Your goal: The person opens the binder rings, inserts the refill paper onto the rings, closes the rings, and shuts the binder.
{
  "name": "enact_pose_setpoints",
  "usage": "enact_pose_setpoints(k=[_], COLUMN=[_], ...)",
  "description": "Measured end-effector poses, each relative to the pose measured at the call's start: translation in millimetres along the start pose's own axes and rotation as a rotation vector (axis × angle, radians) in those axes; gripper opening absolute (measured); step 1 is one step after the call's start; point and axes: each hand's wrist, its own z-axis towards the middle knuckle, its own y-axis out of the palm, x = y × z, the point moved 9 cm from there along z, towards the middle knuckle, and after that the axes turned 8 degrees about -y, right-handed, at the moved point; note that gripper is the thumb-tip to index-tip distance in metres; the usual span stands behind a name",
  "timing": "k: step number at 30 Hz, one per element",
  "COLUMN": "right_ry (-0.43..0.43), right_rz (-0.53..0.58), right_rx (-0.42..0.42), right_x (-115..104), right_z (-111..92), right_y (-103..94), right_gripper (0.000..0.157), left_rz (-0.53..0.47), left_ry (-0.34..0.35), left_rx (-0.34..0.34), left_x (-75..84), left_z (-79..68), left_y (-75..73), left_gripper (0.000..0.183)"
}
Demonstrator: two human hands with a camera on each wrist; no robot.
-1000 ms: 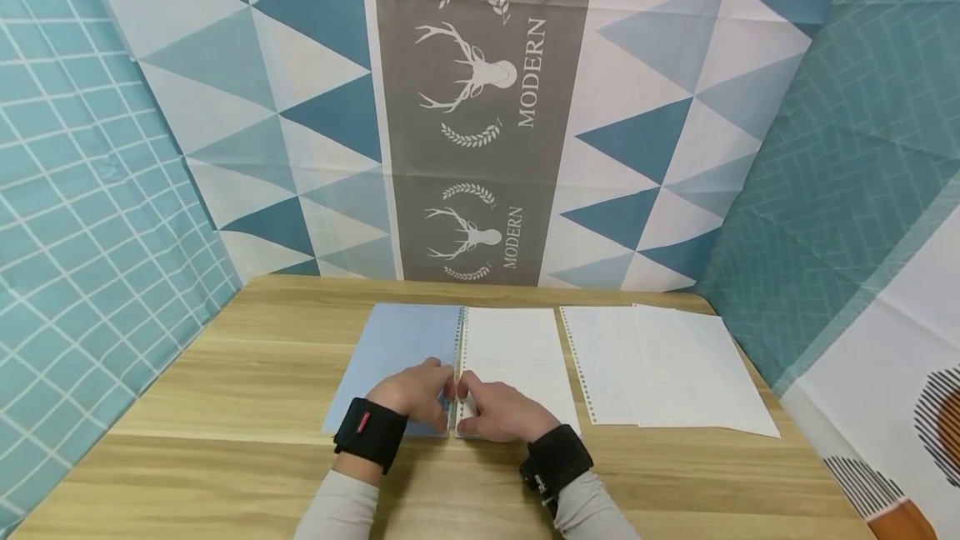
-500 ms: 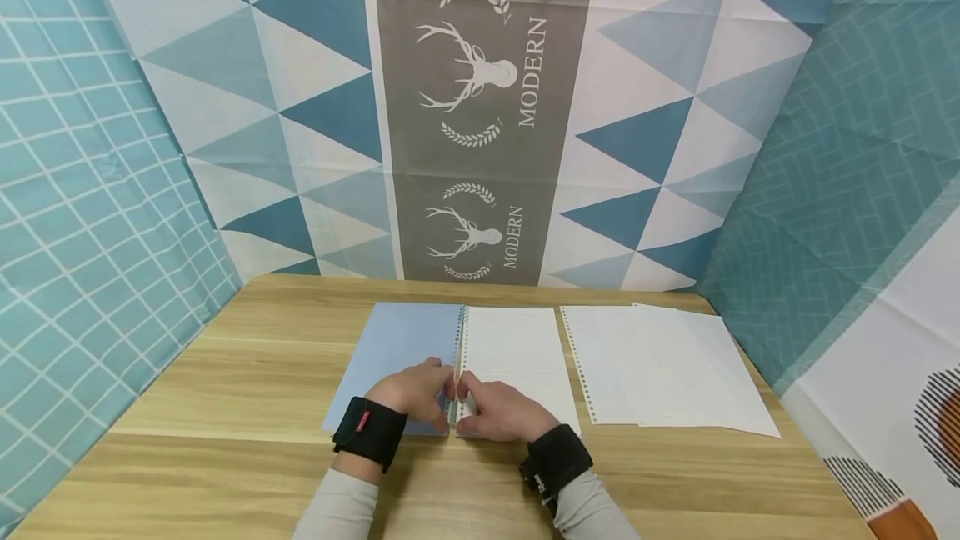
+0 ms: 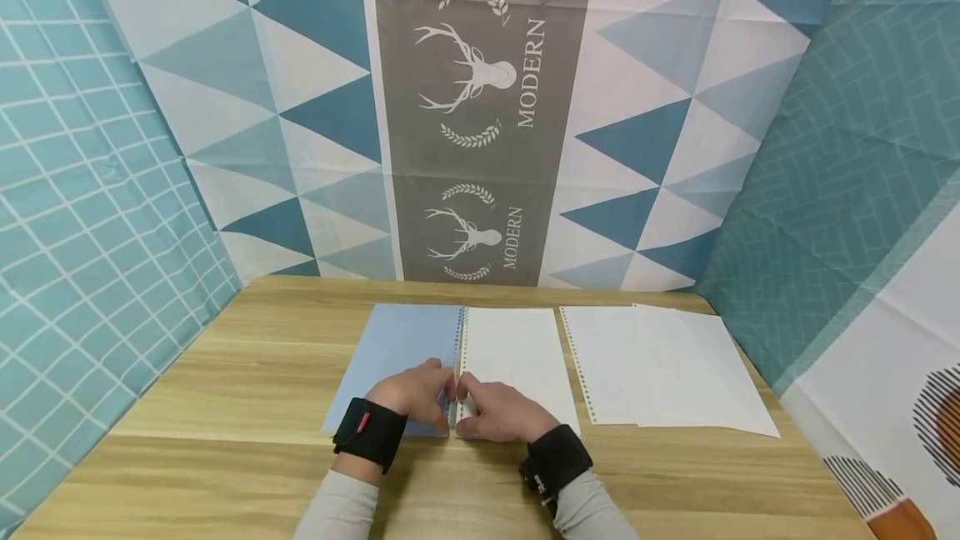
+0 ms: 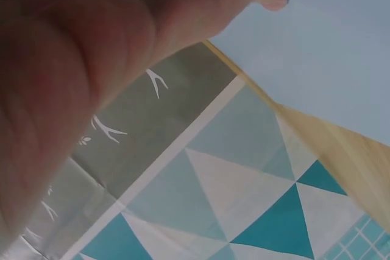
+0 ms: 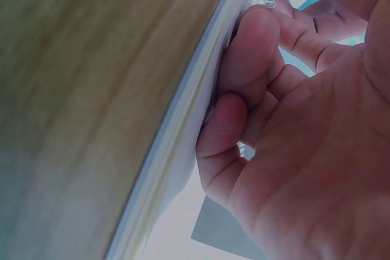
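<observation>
The open notebook (image 3: pixel 521 344) lies beneath the left hand (image 3: pixel 412 392) and right hand (image 3: pixel 506 412), fingers bent at its ring spine (image 3: pixel 461 336), which runs toward twelve o'clock; whether they pinch it, I cannot tell.

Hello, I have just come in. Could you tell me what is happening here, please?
A person's left hand and right hand are working at the ring binding of an open notebook, fingers bent against it. The notebook lies flat on the table, its blue cover at left. Overlapping loose sheets lie apart, to its right. I cannot tell whether the rings are open.
</observation>
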Motion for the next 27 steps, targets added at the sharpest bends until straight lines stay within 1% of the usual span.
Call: enact_pose_setpoints(k=[12, 16, 23, 27], right_ry=[0.014, 0.018, -0.009, -0.001], right_rz=[-0.033, -0.021, -0.025, -0.025], right_rx=[0.008, 0.006, 0.001, -0.002], right_x=[-1.2, -0.6, -1.2, 0.0], right_z=[-0.3, -0.4, 0.5, 0.7], right_y=[0.5, 0.6, 0.3, 1.0], right_gripper=[0.031, 0.032, 0.029, 0.028], left_rz=[0.012, 0.002, 0.006, 0.003], left_ry=[-0.011, -0.011, 0.003, 0.003], left_rx=[0.001, -0.002, 0.001, 0.001], left_x=[-0.1, 0.5, 1.7, 1.1], left_z=[-2.2, -2.7, -1.7, -1.3], left_y=[-1.1, -1.2, -1.7, -1.6], left_gripper=[0.039, 0.038, 0.037, 0.036])
